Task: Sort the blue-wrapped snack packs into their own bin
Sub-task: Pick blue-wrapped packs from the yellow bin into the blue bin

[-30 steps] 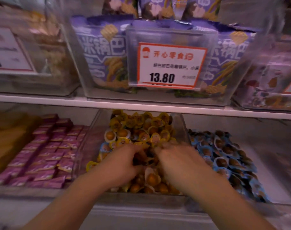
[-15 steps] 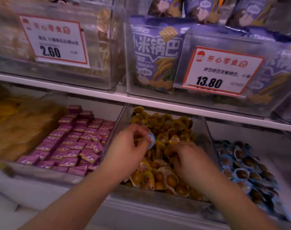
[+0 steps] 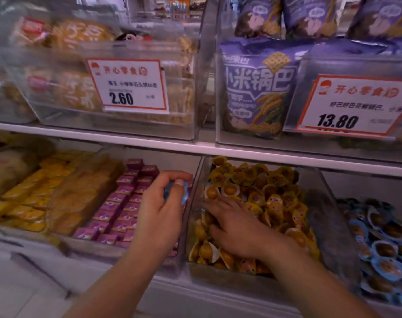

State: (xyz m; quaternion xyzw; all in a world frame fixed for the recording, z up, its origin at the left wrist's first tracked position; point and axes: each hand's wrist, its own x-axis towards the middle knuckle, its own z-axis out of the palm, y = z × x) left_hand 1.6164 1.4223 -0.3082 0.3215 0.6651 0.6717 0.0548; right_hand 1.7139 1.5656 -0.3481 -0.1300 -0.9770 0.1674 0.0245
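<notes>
Shelving fills the head view, two tiers of clear plastic bins seen from above and in front. On the lower tier, the left hand (image 3: 160, 210) is raised over the divider between two bins, its thumb and curled fingers pinching a blue-wrapped snack pack (image 3: 184, 195); only the pack's blue edges show on either side of the thumb. Just right of it, the right hand (image 3: 238, 228) lies palm down in the yellow-pack bin (image 3: 196, 177), its fingers spread and pressed onto the heap of yellow-wrapped snack packs (image 3: 271, 198). It appears to hold nothing, though its fingertips are partly sunk among the packs.

Further right, past a clear wall, is the blue-pack bin (image 3: 319, 216), where a pile of blue-wrapped packs (image 3: 378, 244) lies in the lower right corner. The pinched pack is well apart from that pile, with the whole yellow bin between them.

Left of the left hand, a bin holds rows of purple boxes (image 3: 124, 203), and beyond that sit yellow flat packets (image 3: 35, 187), blurred at the edge.

On the upper tier, a white shelf edge (image 3: 149, 143) runs across the view. Above it on the left, a clear bin of tan snack bags carries a price tag reading 2.60 (image 3: 127, 86). On the right, another clear bin holds purple snack bags (image 3: 256, 88) standing upright, with a price tag reading 13.80 (image 3: 353, 106) on its front.
</notes>
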